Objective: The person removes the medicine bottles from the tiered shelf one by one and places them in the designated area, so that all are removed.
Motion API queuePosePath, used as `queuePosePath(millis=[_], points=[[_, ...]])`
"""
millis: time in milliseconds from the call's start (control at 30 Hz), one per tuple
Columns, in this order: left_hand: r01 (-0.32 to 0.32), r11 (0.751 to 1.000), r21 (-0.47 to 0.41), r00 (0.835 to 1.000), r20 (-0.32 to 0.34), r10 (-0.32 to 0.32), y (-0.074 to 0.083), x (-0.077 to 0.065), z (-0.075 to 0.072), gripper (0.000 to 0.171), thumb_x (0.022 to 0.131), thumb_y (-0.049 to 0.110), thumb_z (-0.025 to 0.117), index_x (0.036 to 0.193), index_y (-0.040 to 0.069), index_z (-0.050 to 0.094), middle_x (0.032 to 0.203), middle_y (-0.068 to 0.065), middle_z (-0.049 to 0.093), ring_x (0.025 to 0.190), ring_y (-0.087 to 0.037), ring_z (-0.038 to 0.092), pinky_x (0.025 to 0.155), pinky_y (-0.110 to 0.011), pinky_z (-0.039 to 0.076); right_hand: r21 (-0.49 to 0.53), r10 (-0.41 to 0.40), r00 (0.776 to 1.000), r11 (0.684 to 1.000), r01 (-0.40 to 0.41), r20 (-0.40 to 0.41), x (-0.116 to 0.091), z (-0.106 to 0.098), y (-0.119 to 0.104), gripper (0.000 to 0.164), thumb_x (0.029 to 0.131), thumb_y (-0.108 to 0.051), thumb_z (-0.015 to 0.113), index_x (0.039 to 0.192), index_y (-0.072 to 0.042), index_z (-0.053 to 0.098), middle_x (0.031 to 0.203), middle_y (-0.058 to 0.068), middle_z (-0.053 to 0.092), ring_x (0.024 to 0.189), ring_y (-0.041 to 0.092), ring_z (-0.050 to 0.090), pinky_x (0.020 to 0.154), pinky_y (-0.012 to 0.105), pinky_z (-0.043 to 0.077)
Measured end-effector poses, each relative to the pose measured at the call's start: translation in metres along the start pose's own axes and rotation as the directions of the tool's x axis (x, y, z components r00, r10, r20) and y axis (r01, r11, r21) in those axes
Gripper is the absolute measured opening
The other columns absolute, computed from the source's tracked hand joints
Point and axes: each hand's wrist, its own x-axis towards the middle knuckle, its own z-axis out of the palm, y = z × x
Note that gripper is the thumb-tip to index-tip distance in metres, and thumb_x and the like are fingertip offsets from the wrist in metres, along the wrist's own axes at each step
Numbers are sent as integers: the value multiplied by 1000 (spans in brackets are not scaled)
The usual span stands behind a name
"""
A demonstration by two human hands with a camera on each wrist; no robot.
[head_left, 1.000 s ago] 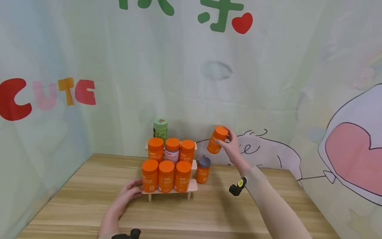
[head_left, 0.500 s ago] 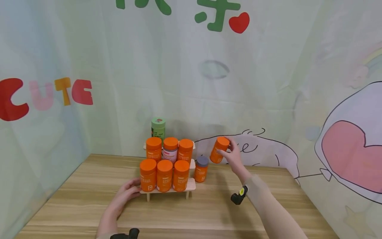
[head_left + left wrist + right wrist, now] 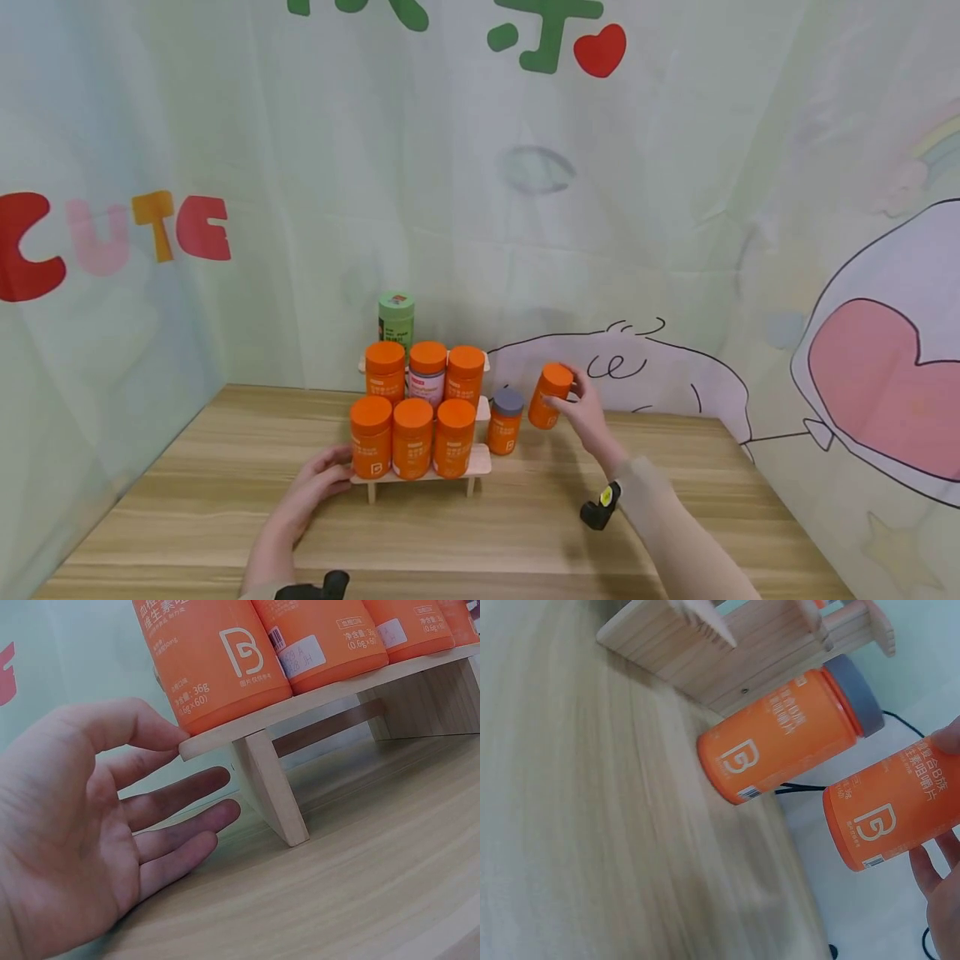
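My right hand (image 3: pixel 587 414) grips an orange supplement bottle (image 3: pixel 550 398) with an orange cap, thumb on the near side. It tilts slightly just right of an orange bottle with a grey cap (image 3: pixel 505 422), which stands on the table. A gap shows between the two bottles in the right wrist view, where the held bottle (image 3: pixel 896 804) hangs beside the standing one (image 3: pixel 780 737). My left hand (image 3: pixel 315 492) touches the left end of the lowest tier of a stepped wooden rack (image 3: pixel 480 461). In the left wrist view, fingertips meet the tier's corner (image 3: pixel 196 747) and the other fingers spread loosely below.
Three orange bottles (image 3: pixel 412 439) fill the front tier. Behind them are two more orange bottles and one with a pink-white label (image 3: pixel 427 386). A green bottle (image 3: pixel 396 321) stands on the top tier. The printed backdrop (image 3: pixel 315 250) hangs behind the table (image 3: pixel 525 533).
My right hand has lowered the orange bottle toward the table, beside the grey-capped one. My left hand stays at the rack's end; the head view has shifted slightly.
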Motion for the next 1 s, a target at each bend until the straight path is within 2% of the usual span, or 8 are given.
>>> queuePosePath(millis=[167, 400, 567, 900, 1000], points=[[12, 1000, -5, 1000, -10, -12, 1, 0, 0, 56, 94, 8, 50, 144, -11, 34, 150, -31, 34, 97, 7, 56, 86, -18, 50, 2, -5, 1000, 1000, 5, 10, -5, 3, 10, 66, 81, -2, 69, 142, -5, 44, 135, 20, 53, 118, 33, 51, 93, 37, 47], [7, 1000, 3, 1000, -5, -7, 1, 0, 1, 56, 95, 8, 49, 144, -13, 32, 150, -32, 33, 95, 8, 55, 86, -18, 50, 8, -3, 999, 1000, 3, 34, -7, 7, 19, 67, 81, -2, 69, 143, -3, 44, 136, 20, 53, 119, 33, 52, 99, 42, 46], [16, 1000, -6, 1000, -7, -16, 1, 0, 1, 56, 95, 7, 49, 145, -12, 31, 151, -31, 32, 96, 8, 55, 86, -18, 50, 15, -3, 999, 1000, 3, 39, -10, 9, 23, 66, 79, 0, 70, 141, -1, 46, 135, 21, 54, 118, 33, 52, 98, 40, 47], [15, 1000, -3, 1000, -16, -16, 2, 0, 0, 57, 94, 8, 51, 144, -12, 33, 150, -31, 33, 97, 6, 55, 86, -18, 50, 1, 42, 996, 999, -42, 81, -15, 12, 35, 65, 81, -5, 71, 142, -5, 45, 140, 19, 51, 125, 36, 49, 107, 53, 40], [25, 1000, -5, 999, -21, -26, 2, -1, 0, 58, 93, 8, 51, 144, -11, 34, 150, -31, 34, 97, 4, 55, 86, -18, 50, 10, 41, 995, 999, -42, 90, -21, 13, 27, 66, 81, -2, 71, 142, -2, 45, 140, 21, 51, 125, 38, 48, 107, 55, 39]])
